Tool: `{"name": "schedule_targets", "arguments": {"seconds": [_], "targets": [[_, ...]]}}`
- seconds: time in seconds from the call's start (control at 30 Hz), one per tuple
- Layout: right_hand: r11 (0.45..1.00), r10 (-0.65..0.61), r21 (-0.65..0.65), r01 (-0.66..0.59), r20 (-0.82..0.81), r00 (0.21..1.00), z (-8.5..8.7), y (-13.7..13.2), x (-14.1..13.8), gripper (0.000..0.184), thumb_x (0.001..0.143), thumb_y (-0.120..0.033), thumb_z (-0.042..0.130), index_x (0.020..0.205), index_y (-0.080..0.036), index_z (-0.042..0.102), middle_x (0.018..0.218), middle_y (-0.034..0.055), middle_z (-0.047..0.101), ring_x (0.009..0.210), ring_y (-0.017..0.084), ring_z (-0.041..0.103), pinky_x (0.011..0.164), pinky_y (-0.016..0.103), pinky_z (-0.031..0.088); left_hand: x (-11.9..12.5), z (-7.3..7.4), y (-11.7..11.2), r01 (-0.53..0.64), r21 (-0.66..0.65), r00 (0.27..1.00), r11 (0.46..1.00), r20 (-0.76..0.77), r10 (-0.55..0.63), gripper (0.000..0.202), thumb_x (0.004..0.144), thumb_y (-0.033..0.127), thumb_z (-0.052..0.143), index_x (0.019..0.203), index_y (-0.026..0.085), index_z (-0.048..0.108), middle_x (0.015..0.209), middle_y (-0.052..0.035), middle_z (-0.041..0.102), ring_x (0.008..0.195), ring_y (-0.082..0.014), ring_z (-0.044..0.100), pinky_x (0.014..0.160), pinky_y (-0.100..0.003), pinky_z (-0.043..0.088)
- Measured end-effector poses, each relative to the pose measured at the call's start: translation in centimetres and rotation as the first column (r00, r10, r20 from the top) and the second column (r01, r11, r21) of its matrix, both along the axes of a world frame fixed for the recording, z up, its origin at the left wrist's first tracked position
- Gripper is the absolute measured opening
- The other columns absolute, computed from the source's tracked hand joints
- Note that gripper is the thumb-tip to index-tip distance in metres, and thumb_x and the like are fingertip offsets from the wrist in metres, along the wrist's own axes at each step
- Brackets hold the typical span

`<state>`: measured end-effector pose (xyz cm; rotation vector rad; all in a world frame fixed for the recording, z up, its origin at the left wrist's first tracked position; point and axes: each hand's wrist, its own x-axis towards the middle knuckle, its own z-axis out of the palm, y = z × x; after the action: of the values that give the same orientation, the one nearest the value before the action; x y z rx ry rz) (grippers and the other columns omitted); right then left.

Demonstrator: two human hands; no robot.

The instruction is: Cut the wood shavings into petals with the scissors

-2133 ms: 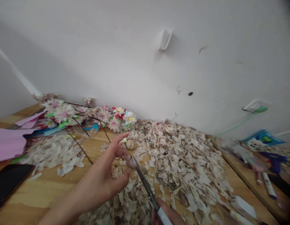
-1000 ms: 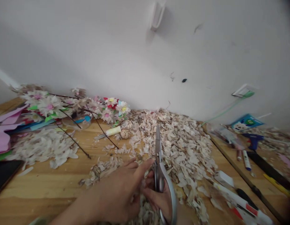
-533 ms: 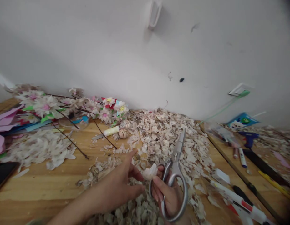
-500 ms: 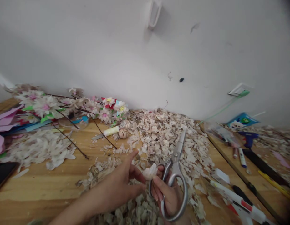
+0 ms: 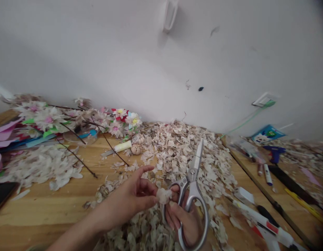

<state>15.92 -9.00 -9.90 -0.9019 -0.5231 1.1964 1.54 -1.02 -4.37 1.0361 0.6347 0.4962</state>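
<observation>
Between my hands is a pale, papery flake of garlic skin [image 5: 163,196]. My left hand [image 5: 133,197] pinches its left edge between thumb and fingers, with the index finger raised. My right hand [image 5: 186,216] holds silver scissors [image 5: 194,174], its fingers through the handle loops. The blades point up and away, nearly closed. The right fingertips are close to the flake's right edge; whether they touch it I cannot tell. Under my hands lies a heap of garlic skins [image 5: 140,232], and behind them a wider pile of skin pieces [image 5: 174,146].
Flowers [image 5: 48,118] on dark twigs lie at the back left, near pale petals [image 5: 46,167] and a black flat object [image 5: 4,195]. A yellow-handled knife [image 5: 122,146] lies beside garlic bulbs [image 5: 136,149]. Right are a glue gun [image 5: 275,151], a marker [image 5: 268,174] and a yellow cutter [image 5: 305,204].
My left thumb and fingers have come onto the garlic skin flake, which has turned and shifted slightly left and down. The scissors stay in my right hand. The whole view has shifted slightly.
</observation>
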Motion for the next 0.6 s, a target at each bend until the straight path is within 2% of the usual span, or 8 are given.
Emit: {"name": "schedule_targets", "arguments": {"seconds": [0.17, 0.33, 0.4, 0.5, 0.6], "targets": [[0.999, 0.023, -0.036, -0.022, 0.015, 1.000, -0.2, 0.2, 0.1, 0.033, 0.064, -0.031, 0.078, 0.087, -0.021, 0.056, 0.046, -0.0134, 0.046, 0.026, -0.001, 0.031, 0.029, 0.011, 0.032, -0.1, 0.3, 0.2, -0.006, -0.011, 1.000, 1.000, -0.001, 0.006, 0.066, 0.066, 0.015, 0.067, 0.123, 0.017, 0.032, 0.070, 0.0044, 0.057, 0.062, -0.0093, 0.048, 0.060, -0.023, 0.033], [0.977, -0.195, -0.079, 0.198, 0.047, 0.980, -0.3, 0.3, -0.3, 0.040, 0.060, -0.033, 0.080, 0.087, -0.021, 0.053, 0.050, -0.0121, 0.053, 0.025, -0.002, 0.032, 0.028, 0.009, 0.030, 0.9, 0.0, -0.4, -0.114, -0.142, 0.993, 0.983, -0.008, 0.114, 0.065, 0.064, 0.013, 0.070, 0.119, 0.014, 0.036, 0.071, 0.0014, 0.061, 0.065, -0.0106, 0.055, 0.065, -0.025, 0.040], [0.966, -0.241, -0.069, 0.249, 0.111, 0.964, -0.7, 0.4, -0.2, 0.042, 0.059, -0.035, 0.080, 0.087, -0.021, 0.052, 0.048, -0.0115, 0.054, 0.024, 0.000, 0.032, 0.027, 0.011, 0.029, 1.3, -0.1, -0.9, -0.179, -0.244, 0.983, 0.953, -0.014, 0.181, 0.064, 0.063, 0.013, 0.071, 0.118, 0.014, 0.037, 0.073, 0.0000, 0.062, 0.067, -0.0125, 0.058, 0.068, -0.028, 0.045], [0.942, -0.312, -0.057, 0.331, 0.218, 0.925, -1.2, 0.5, 0.0, 0.043, 0.059, -0.037, 0.079, 0.089, -0.021, 0.052, 0.043, -0.0119, 0.050, 0.025, 0.003, 0.035, 0.026, 0.013, 0.029, 1.9, 0.0, -1.6, -0.254, -0.400, 0.963, 0.881, -0.023, 0.267, 0.059, 0.066, 0.012, 0.070, 0.116, 0.013, 0.038, 0.079, -0.0031, 0.063, 0.070, -0.0145, 0.060, 0.071, -0.034, 0.050], [0.912, -0.379, -0.046, 0.407, 0.281, 0.882, -1.3, 0.4, -0.1, 0.044, 0.058, -0.037, 0.079, 0.089, -0.021, 0.053, 0.041, -0.0115, 0.048, 0.026, 0.006, 0.036, 0.026, 0.016, 0.029, 2.2, 0.0, -2.0, -0.281, -0.457, 0.953, 0.844, -0.030, 0.301, 0.054, 0.069, 0.012, 0.069, 0.114, 0.013, 0.039, 0.083, -0.0058, 0.064, 0.073, -0.0151, 0.061, 0.070, -0.033, 0.052]]}}
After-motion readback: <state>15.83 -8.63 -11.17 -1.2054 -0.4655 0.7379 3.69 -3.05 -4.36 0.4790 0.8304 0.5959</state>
